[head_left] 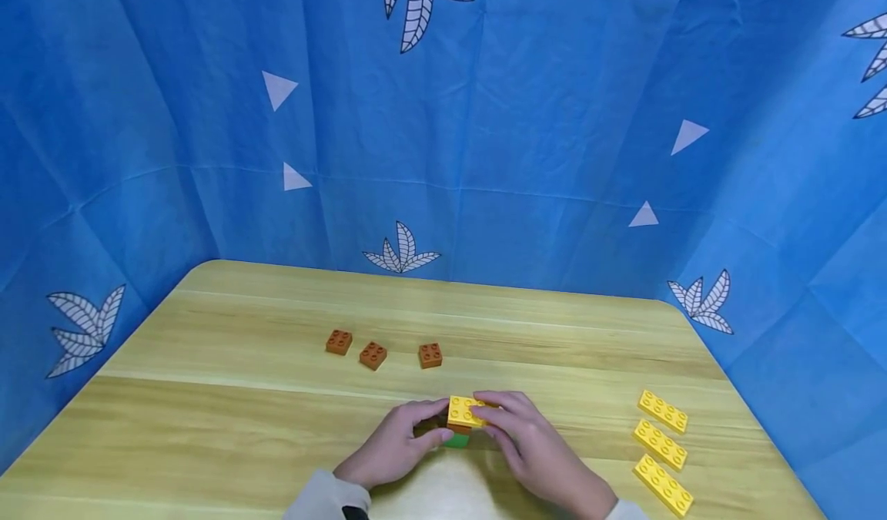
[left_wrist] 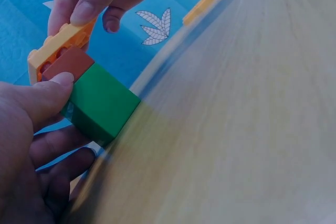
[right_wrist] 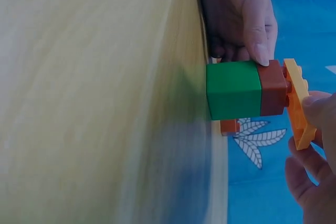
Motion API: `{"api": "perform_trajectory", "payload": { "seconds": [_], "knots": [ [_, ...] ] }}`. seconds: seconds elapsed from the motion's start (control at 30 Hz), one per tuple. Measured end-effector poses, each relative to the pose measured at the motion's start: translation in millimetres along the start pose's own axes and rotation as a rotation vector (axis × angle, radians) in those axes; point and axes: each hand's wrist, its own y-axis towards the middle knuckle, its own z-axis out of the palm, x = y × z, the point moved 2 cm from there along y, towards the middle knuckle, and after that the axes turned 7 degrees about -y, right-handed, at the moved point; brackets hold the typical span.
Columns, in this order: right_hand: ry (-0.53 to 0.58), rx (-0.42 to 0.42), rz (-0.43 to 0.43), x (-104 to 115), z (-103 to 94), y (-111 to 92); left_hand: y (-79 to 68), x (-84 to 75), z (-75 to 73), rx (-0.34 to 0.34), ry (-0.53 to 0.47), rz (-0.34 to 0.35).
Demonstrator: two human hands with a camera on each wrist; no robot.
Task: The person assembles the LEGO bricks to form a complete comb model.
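A green block (right_wrist: 233, 90) stands on the table, with a brown brick (right_wrist: 272, 90) on top of it. My left hand (head_left: 396, 441) grips this small stack from the left, its thumb on the brown brick. Over the brown brick lies a yellow eight-stud building brick (head_left: 460, 411), slightly tilted, and studs show in the gap beneath it in the right wrist view. My right hand (head_left: 532, 444) pinches the yellow brick by its overhanging right end. In the left wrist view, the left fingers behind the stack are partly hidden.
Behind the hands, brown four-stud bricks lie apart on the wooden table (head_left: 263, 412): a left one (head_left: 339, 342), a middle one (head_left: 373, 355) and a right one (head_left: 430, 355). Three yellow bricks (head_left: 661, 448) lie at the right. A blue curtain (head_left: 554, 119) surrounds the table's far sides.
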Motion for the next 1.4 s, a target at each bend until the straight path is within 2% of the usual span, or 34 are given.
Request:
{"api": "perform_trajectory", "payload": {
  "seconds": [0.17,0.4,0.6,0.7,0.93,1.2,1.4],
  "knots": [
    [-0.012,-0.006,-0.015,0.1,0.9,0.0,0.7,0.1,0.5,-0.004,-0.007,0.000],
    [-0.024,-0.012,-0.034,2.5,2.0,-2.3,-1.3,-1.1,3.2,-0.021,-0.201,0.021],
    [-0.021,-0.025,-0.043,3.6,1.9,-2.5,-0.7,-4.5,7.4,-0.018,-0.259,0.036],
    [-0.001,-0.015,-0.002,3.0,3.4,-3.5,-0.2,-4.1,8.8,-0.018,-0.263,0.025],
    [0.128,-0.008,0.225,-0.7,8.7,-9.7,0.5,-2.4,10.8,-0.034,-0.259,0.009],
    [0.227,-0.040,0.253,-2.8,11.8,-9.7,2.2,-3.7,10.7,-0.041,-0.274,0.001],
    [0.244,-0.062,0.271,-3.4,12.2,-8.3,2.7,-7.7,8.5,-0.038,-0.304,0.001]
  ]
}}
